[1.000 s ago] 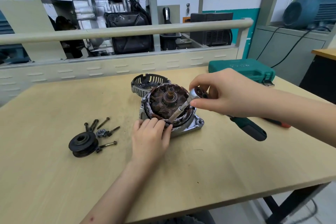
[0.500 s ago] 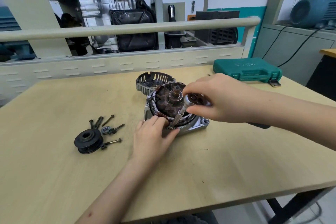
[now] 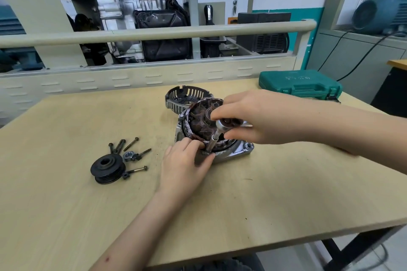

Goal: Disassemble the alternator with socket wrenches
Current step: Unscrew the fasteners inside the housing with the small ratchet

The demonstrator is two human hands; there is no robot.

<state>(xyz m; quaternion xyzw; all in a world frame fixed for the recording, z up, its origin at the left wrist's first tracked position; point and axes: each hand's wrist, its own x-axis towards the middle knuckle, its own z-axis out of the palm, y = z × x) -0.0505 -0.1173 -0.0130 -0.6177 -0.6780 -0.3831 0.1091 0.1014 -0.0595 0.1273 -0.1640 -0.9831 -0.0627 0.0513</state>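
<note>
Gripping chrome ratchet (image 3: 229, 122), right hand (image 3: 262, 116), left hand (image 3: 187, 160) apparently pinching its socket, coppery alternator (image 3: 198, 125).

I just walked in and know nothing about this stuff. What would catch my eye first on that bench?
Mid-table sits the opened alternator, its copper windings bare. The right hand grips a socket wrench planted on its near edge while the left hand steadies the housing. To the left lie a black pulley and loose bolts; a green tool case sits at the far right.
</note>
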